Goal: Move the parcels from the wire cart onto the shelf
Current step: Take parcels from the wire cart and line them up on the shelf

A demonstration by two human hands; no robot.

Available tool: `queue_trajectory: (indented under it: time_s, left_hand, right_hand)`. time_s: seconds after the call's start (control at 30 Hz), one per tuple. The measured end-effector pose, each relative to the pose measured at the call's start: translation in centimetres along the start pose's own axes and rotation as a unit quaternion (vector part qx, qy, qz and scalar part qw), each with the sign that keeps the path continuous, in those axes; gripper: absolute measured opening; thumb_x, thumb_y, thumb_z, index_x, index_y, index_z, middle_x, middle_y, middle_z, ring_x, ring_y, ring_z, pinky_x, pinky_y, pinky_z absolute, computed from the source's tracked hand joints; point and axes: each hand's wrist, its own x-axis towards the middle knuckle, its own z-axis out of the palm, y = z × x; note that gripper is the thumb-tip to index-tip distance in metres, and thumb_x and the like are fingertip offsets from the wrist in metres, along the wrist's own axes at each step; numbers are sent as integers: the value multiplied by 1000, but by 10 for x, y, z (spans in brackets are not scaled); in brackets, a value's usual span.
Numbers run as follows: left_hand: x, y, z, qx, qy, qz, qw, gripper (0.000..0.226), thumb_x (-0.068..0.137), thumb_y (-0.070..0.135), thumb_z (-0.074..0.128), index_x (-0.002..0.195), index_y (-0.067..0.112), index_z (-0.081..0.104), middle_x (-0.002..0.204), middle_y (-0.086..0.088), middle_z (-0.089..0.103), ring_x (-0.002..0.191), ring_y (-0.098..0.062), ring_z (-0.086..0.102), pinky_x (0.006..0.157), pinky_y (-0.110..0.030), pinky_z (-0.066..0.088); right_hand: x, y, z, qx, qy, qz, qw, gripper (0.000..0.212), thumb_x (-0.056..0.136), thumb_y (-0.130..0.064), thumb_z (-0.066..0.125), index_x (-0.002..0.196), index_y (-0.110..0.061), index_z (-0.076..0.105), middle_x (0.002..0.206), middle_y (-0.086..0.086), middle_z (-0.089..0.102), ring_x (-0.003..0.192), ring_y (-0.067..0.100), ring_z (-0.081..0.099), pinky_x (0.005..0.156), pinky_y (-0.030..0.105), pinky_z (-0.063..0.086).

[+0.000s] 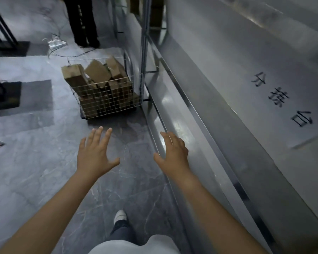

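Both hands empty, left hand (95, 154) and right hand (173, 153) spread open; white wire cart (106, 96) at twelve o'clock full of brown cardboard parcels (97, 72); grey metal shelf (173, 114) at two o'clock bare here. Hardly begun, I judge.

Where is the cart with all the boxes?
The cart stands on the floor ahead of both open hands, centre-left in the head view, right beside the metal shelf.

A white power strip (57, 44) with trailing cables lies on the grey marbled floor (35, 171), far beyond the fingers. A bystander's dark trousers (82, 21) stand just past it. Black stand bases (6, 96) sit far left of the fingers.
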Motion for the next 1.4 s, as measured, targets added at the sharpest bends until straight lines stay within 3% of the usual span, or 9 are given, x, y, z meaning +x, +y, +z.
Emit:
queue_trajectory:
  time_s: [0.23, 0.57, 1.0, 1.4]
  left_hand:
    - [55, -69, -18, 8, 16, -58, 998, 103, 70, 60, 68, 151, 22, 16, 157, -9, 19, 145, -29, 15, 115, -48, 16]
    - [103, -145, -37, 16, 47, -129, 990, 101, 73, 64, 64, 151, 24, 13, 158, -7, 15, 146, -26, 10, 116, -45, 13]
    - [161, -177, -27, -7, 33, -181, 983, 101, 72, 63, 64, 151, 25, 12, 159, -5, 10, 146, -26, 11, 115, -46, 17]
    - [284, -207, -26, 6, 13, -232, 973, 101, 74, 63, 61, 151, 27, 6, 159, -4, 7, 146, -24, 8, 116, -43, 17]
  right_hand:
    - [92, -62, 17, -62, 1, -71, 996, 68, 86, -43, 59, 145, -25, 31, 153, -2, 24, 137, 23, 24, 108, 40, 25]
    - [169, -115, 34, -96, -19, -117, 988, 72, 88, -48, 56, 148, -28, 21, 154, -2, 20, 138, 24, 21, 112, 40, 23]
    - [258, -142, 57, -75, -46, -144, 986, 71, 88, -43, 56, 148, -26, 22, 153, -2, 22, 138, 22, 24, 112, 41, 23]
    - [410, -165, 71, -58, -98, -167, 979, 73, 87, -40, 60, 148, -22, 23, 152, -2, 23, 134, 26, 28, 107, 40, 30]
